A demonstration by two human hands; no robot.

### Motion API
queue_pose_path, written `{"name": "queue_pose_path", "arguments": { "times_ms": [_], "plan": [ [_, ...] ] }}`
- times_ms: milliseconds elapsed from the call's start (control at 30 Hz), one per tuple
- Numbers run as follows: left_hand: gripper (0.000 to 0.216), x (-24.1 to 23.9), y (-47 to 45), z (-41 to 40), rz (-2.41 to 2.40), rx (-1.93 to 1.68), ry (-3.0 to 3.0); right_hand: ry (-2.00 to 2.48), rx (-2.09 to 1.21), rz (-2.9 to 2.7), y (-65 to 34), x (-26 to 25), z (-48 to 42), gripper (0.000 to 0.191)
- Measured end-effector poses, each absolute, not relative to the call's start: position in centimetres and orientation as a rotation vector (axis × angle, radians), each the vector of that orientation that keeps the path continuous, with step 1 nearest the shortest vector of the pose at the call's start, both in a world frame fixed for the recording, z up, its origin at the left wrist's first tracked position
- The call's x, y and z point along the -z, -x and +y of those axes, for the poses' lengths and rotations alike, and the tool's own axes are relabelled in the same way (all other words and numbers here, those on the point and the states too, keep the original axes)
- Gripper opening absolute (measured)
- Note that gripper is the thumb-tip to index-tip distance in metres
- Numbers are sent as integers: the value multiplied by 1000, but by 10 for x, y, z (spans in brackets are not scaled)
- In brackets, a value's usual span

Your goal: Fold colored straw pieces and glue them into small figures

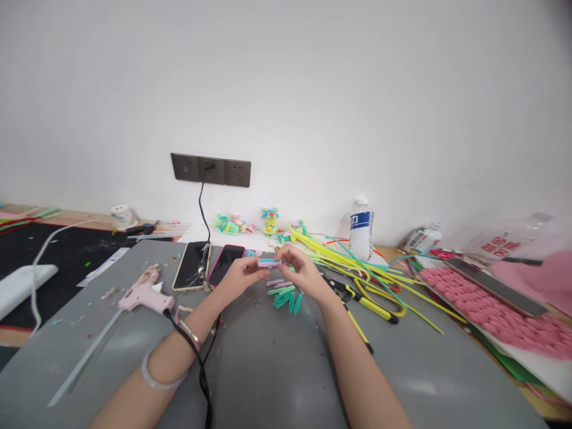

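Between my two hands is a small bundle of short pipe cleaner pieces (pixel 269 263), blue and lilac, held level above the grey mat. My left hand (pixel 245 275) pinches its left end, and my right hand (pixel 298 271) grips the right end with thumb and fingers. Just below them on the mat lie lilac and pale green pipe cleaner pieces (pixel 281 290). Closer to me is a small group of teal pipe cleaner pieces (pixel 288 302).
Left lies a pink glue gun (pixel 149 296) with a long glue stick and black cord. Two phones (pixel 191 266) lie behind my left hand. Right are yellow-handled pliers (pixel 373 304), long yellow pipe cleaners (pixel 353 262) and a bottle (pixel 361 229). Small pipe cleaner figures (pixel 270 221) stand by the wall.
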State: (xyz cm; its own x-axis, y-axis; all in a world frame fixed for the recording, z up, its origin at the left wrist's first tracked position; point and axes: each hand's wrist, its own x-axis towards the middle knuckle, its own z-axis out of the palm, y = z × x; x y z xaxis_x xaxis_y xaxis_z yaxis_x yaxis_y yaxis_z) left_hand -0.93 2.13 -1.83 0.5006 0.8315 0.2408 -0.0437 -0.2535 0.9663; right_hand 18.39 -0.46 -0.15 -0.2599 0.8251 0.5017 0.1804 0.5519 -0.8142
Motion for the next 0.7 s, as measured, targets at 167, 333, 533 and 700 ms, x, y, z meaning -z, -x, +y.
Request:
{"name": "queue_pose_path", "arguments": {
  "times_ms": [167, 333, 533, 700],
  "plan": [
    [29, 20, 11, 25, 745, -1108, -1545, 873, -736, -1663, -187, 5, -1, 14],
    [32, 21, 16, 35, 874, -1411, -1316, 937, -655, -1436, -192, 8, 7, 18],
    [38, 22, 19, 39, 924, -1519, -1213, 976, -594, -1260, -200, 8, 12, 20],
    [30, 24, 17, 37, 929, -1376, -1373, 980, -617, -1232, -198, 8, 12, 23]
  ]
}}
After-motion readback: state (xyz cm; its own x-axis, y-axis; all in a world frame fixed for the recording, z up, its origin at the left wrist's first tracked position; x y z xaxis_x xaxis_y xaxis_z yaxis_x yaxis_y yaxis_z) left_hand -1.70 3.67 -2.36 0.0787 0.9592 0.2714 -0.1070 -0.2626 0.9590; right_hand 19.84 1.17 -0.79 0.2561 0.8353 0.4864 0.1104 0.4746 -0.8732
